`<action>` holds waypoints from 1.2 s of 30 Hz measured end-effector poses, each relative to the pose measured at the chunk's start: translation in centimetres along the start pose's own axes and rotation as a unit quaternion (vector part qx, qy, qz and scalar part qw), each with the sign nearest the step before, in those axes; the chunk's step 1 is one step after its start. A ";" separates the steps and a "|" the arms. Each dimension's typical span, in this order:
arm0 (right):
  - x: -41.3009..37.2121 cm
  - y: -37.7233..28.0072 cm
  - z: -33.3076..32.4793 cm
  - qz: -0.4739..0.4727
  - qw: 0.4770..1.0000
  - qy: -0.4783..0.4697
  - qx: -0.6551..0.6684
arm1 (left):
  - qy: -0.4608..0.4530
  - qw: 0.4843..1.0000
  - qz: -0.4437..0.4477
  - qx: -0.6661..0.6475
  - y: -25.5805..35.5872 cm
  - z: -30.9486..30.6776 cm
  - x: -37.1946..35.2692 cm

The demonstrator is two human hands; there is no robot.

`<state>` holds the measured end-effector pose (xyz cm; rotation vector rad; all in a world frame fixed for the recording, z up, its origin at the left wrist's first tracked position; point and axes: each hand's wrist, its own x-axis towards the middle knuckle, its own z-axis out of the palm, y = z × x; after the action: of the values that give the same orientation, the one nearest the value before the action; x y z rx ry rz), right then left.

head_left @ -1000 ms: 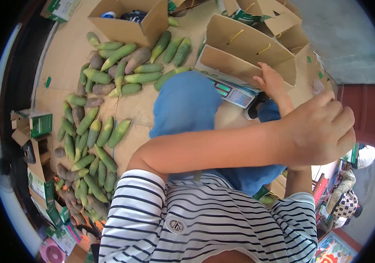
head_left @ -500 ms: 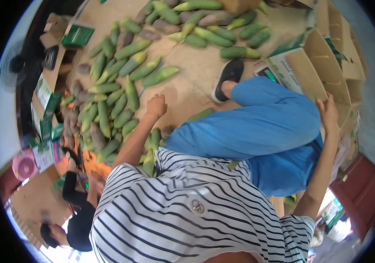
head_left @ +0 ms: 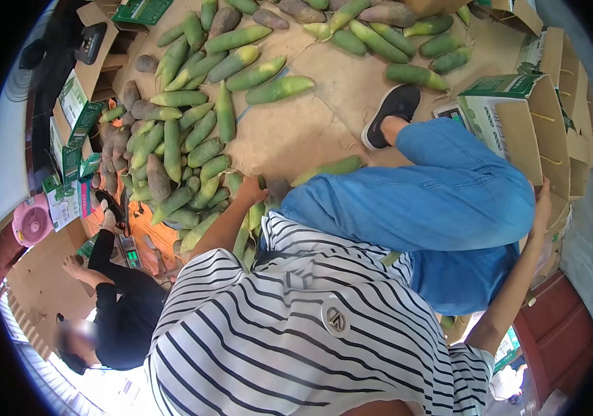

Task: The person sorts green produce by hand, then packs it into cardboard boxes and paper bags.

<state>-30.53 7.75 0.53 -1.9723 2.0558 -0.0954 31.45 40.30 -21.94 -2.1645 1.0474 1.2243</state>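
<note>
I sit on a cardboard-covered floor in a striped shirt and blue jeans. My left hand reaches down onto long green fruits lying beside my bent knee. Its fingers are hidden among them, so I cannot tell whether it grips one. My right hand lies flat, fingers apart, against the side of an open cardboard box on my right. A large heap of green and brownish fruits spreads across the floor ahead of my left hand.
More fruits lie at the far side past my black shoe. A scale peeks out beside the box. Green-printed cartons are stacked at the left. Another person in black crouches at lower left, near a pink fan.
My head has turned left and down. My left hand dropped from the air onto the fruits by my knee. The right hand stays against the box.
</note>
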 end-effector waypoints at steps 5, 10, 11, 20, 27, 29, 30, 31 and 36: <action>0.0 0.9 0.1 0.037 0.999 -0.014 0.027 | 0.043 0.995 -0.055 -0.072 -1.7 1.6 -0.3; -0.2 -0.1 0.5 0.043 0.995 -0.013 0.089 | -0.018 0.994 -0.085 -0.059 -1.7 1.5 -0.9; -0.2 -0.1 0.4 0.030 0.997 -0.011 0.073 | -0.010 0.993 -0.102 -0.063 -1.9 2.7 -0.2; 0.3 0.6 -0.1 0.029 0.999 -0.010 -0.006 | 0.109 0.989 -0.019 -0.096 -0.1 1.6 1.8; 0.8 3.1 0.6 0.015 1.000 -0.008 -0.004 | 0.245 0.888 0.109 -0.373 11.4 -11.7 3.4; 0.6 2.7 0.5 0.018 1.000 -0.010 -0.010 | 0.218 0.912 0.100 -0.332 11.4 -12.0 3.5; 0.5 2.5 0.6 0.011 1.000 -0.005 0.009 | 0.179 0.947 0.089 -0.250 10.4 -10.3 3.8; 0.5 2.4 0.7 0.005 1.000 0.001 0.028 | 0.138 0.973 0.077 -0.166 9.4 -8.3 4.3; 0.8 2.6 0.8 -0.012 1.000 0.000 0.024 | -0.073 0.993 0.007 -0.096 2.6 2.5 2.8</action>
<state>-32.86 7.23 -0.98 -1.9682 2.0126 -0.1487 29.04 39.25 -25.65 -2.1700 0.9182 1.5215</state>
